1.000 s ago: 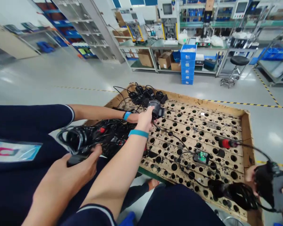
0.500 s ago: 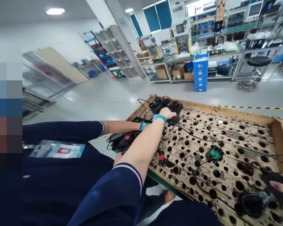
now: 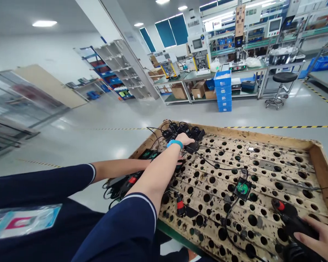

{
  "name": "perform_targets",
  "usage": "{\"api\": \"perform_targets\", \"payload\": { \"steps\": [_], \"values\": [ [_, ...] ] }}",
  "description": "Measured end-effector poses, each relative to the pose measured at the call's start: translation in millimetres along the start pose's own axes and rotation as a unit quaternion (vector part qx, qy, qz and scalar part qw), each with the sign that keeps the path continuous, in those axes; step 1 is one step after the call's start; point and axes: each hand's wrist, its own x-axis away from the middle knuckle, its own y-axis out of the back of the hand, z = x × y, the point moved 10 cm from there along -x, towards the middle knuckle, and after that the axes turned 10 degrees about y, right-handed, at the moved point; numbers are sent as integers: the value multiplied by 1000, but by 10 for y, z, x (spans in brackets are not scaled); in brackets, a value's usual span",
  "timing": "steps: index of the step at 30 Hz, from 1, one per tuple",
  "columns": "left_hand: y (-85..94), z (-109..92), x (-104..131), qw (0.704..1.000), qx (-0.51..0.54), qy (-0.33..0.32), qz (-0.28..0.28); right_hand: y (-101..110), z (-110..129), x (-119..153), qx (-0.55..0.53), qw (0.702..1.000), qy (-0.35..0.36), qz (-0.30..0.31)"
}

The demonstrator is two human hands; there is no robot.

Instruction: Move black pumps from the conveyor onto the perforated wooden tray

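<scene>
Brown, hole-riddled board [image 3: 262, 171] covers the desk across the middle and lower right of the frame, with a raised rim along its far edge. No brand or readable writing can be made out anywhere; a clear-sleeved badge [image 3: 22, 222] at the lower left carries a red and blue mark whose letters cannot be read.

At the upper centre of the board the right hand [image 3: 183, 139], banded at the wrist by a blue wristband [image 3: 174, 143], is laid over a black round part [image 3: 192, 147] at the near edge of a pile of black parts [image 3: 183, 130] in the board's far left corner. The fingers are curled down onto the part, so it lies directly under and just beyond the hand; how firmly it is gripped cannot be told. A black cable [image 3: 215, 166] runs from that part toward a small green circuit board [image 3: 242, 188] at the centre right.

The left hand is hidden behind the right forearm, so its state cannot be told. At the lower right corner another person's hand [image 3: 315, 240] rests on a black device with a red tip [image 3: 287, 213].
</scene>
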Motion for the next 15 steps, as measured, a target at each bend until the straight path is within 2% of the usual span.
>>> {"api": "perform_targets", "payload": {
  "steps": [2, 4, 7, 9, 11, 15],
  "values": [
    [-16, -87, 17, 999, -11, -35, -4, -88, 230, -26, 0, 999, 5, 31],
    [-56, -194, 71, 996, -19, -85, -3, -74, 594, -139, 2, 999, 30, 42],
    [-142, -300, 156, 990, -19, -140, 9, 119, 1300, -493, 19, 997, 76, 8],
    [-178, -296, 163, 990, -17, -138, 14, 203, 1792, -813, 30, 995, 90, -20],
    [-205, -253, 135, 993, -11, -111, 24, 110, 2359, -1161, 15, 991, 133, -16],
    [-295, -237, 93, 995, 22, -61, 74, -333, 3588, -1810, -20, 970, 241, -4]
  ]
}}
